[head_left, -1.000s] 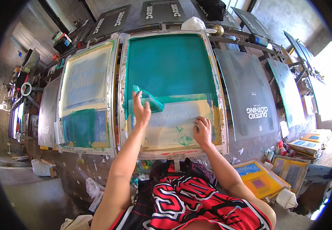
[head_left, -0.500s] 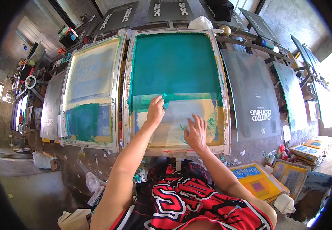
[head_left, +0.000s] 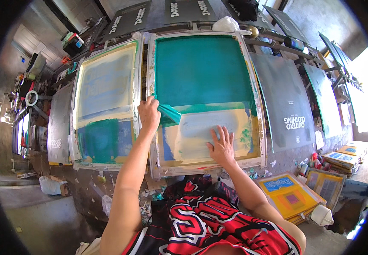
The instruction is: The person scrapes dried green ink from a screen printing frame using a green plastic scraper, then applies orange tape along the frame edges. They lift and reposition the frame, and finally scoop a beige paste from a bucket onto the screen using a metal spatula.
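My left hand (head_left: 149, 112) grips a green-coated strip (head_left: 170, 114), apparently tape or film, at the left edge of the middle screen frame (head_left: 150, 72); the strip's folded flap angles over the mesh. The frame's upper part is solid teal (head_left: 201, 68); its lower part has pale beige and blue-grey areas with green smears. My right hand (head_left: 220, 145) rests on that lower section with fingers spread and nothing held. A second screen (head_left: 104, 80), pale above and blue with green paint below, lies directly left of the middle one.
Grey printed boards (head_left: 282, 102) flank the screens and stand along the back. A white bag (head_left: 225, 24) and gold ball (head_left: 253, 31) sit behind the middle screen. Used screens (head_left: 288, 195) are stacked at lower right. Scraps (head_left: 106, 204) litter below, and a white bag (head_left: 50, 185) lies at left.
Since half a second ago my left hand has moved left with the strip, which opens into a larger flap. My right hand has shifted slightly right, and the view has swung slightly.
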Demonstrator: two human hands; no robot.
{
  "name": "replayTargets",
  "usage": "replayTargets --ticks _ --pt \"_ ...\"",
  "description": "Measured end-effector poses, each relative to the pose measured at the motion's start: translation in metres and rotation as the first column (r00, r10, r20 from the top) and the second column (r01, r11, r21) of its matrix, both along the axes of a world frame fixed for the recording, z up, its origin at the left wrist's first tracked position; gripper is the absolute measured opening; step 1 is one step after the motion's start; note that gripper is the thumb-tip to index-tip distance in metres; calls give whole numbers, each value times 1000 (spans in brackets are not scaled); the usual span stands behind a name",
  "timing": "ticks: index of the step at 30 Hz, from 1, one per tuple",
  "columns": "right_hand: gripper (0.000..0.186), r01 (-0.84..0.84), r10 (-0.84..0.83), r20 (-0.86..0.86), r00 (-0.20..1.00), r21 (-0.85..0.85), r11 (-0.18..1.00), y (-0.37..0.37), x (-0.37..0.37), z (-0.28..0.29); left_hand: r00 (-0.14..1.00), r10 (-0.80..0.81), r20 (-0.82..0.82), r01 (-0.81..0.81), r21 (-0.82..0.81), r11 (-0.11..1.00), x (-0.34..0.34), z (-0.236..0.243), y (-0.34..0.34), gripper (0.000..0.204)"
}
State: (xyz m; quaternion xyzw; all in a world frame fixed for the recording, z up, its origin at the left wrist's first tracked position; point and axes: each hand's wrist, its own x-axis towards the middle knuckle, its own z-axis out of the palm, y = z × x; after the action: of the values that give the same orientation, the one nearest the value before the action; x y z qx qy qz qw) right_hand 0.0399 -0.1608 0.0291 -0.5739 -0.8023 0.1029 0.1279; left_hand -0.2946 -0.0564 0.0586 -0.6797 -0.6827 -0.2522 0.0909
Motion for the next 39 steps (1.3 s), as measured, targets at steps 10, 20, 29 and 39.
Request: replayTargets --ticks 10,20,29,39 --pt "60 -7 8 67 998 -9 1000 -2 -3 -2 847 47 530 -97 66 993 -18 -2 -41 9" --pt "60 -19 16 96 995 29 999 -3 -5 -6 355 143 924 -198 -76 977 -46 17 -44 8" --pt "61 31 -32 97 995 8 999 -5 -11 -4 234 270 934 -46 -267 963 -33 29 -59 14" --pt "83 -617 603 -145 785 -91 782 -50 -112 22 971 12 237 125 -555 822 -13 34 -71 44"
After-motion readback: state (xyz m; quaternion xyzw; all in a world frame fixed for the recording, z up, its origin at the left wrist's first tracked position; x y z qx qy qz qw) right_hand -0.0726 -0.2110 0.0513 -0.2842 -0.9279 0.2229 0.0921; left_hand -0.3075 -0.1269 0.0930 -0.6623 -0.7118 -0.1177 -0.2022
